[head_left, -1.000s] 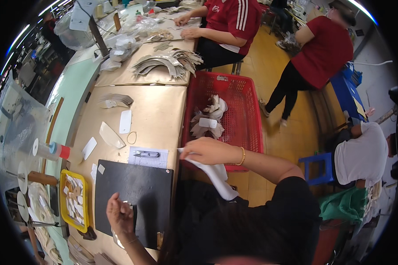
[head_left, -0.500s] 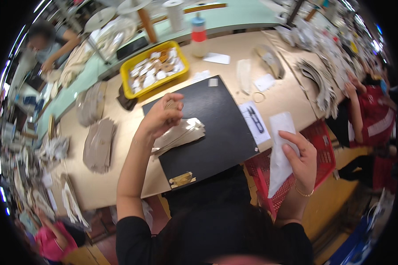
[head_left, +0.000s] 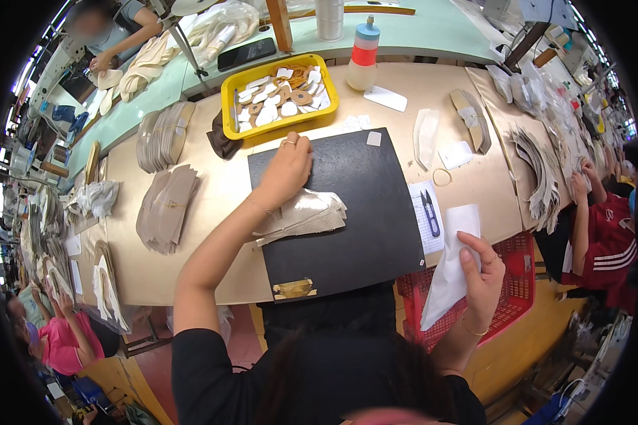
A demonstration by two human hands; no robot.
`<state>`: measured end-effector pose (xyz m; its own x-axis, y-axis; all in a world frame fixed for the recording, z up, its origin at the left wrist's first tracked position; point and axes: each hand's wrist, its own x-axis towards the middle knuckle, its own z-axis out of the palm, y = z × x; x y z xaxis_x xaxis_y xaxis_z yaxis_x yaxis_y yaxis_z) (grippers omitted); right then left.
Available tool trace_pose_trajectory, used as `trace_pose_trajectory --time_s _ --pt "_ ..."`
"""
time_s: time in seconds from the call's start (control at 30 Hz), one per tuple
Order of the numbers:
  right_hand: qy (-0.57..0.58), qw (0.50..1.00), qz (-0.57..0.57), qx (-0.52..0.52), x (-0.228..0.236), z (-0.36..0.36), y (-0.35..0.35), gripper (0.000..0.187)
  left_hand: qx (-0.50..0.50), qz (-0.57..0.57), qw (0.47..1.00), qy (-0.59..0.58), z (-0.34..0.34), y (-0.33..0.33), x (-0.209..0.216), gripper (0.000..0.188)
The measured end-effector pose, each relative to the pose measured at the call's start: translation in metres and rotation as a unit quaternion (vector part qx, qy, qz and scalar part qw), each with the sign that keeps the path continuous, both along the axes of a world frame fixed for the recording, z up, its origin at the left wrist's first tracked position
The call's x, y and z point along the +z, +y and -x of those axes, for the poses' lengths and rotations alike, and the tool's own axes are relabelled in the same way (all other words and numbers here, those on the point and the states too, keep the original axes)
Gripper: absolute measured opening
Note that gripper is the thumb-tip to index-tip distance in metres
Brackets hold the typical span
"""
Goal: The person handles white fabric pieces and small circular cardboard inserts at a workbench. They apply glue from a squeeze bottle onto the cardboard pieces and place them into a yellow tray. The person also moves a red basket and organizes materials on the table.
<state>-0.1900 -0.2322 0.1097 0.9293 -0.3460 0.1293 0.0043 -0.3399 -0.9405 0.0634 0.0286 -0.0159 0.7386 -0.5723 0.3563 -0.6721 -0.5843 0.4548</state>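
Observation:
My left hand (head_left: 288, 168) is over the upper left of a black board (head_left: 354, 255), its fingers curled down and together; whatever they may hold is hidden under them. By its wrist, a small fanned stack of shiny beige pieces (head_left: 312, 212) lies on the board. My right hand (head_left: 483, 275) grips a long white paper-like sheet (head_left: 452, 269) between thumb and fingers, off the board's right side. Just beyond the left hand stands a yellow tray (head_left: 228, 106) with many small white and tan cut pieces and rubber bands.
Thread snips (head_left: 430, 212) lie on paper right of the board. Banded stacks (head_left: 164, 138) and loose taupe pieces (head_left: 164, 209) lie to the left. A glue bottle (head_left: 364, 57) stands behind; a red crate (head_left: 514, 283) is below the table's right edge. Co-workers sit on both sides.
My left hand has come down from above the board, turning its fingers downward toward the far edge. My right hand still holds the white sheet, a little lower. The view has shifted.

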Motion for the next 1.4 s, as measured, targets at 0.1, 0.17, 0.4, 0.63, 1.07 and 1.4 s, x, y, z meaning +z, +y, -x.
trace_pose_trajectory --time_s 0.1,0.17,0.4,0.63,1.07,1.4 --pt "0.001 1.000 0.012 0.006 -0.003 -0.002 -0.001 0.021 0.004 -0.099 0.993 -0.060 0.007 -0.008 -0.006 0.023" --pt "-0.005 1.000 -0.002 -0.005 -0.005 -0.003 -0.002 0.021 0.024 -0.107 0.990 -0.083 0.011 -0.010 -0.008 0.029" --pt "0.010 1.000 -0.026 0.009 -0.002 -0.009 -0.009 0.024 0.042 -0.084 0.995 0.042 0.011 -0.005 0.023 0.044" --pt "-0.052 0.986 -0.102 0.122 0.017 -0.040 0.021 0.030 -0.124 0.322 0.864 0.365 0.066 -0.027 0.084 0.080" --pt "-0.214 0.926 -0.310 0.001 0.035 -0.023 0.047 0.043 -0.216 0.510 0.443 0.705 0.148 -0.057 0.110 0.069" --pt "-0.567 0.805 -0.084 0.154 0.066 0.010 0.077 0.032 -0.327 0.348 0.767 0.429 0.179 0.010 0.223 0.048"
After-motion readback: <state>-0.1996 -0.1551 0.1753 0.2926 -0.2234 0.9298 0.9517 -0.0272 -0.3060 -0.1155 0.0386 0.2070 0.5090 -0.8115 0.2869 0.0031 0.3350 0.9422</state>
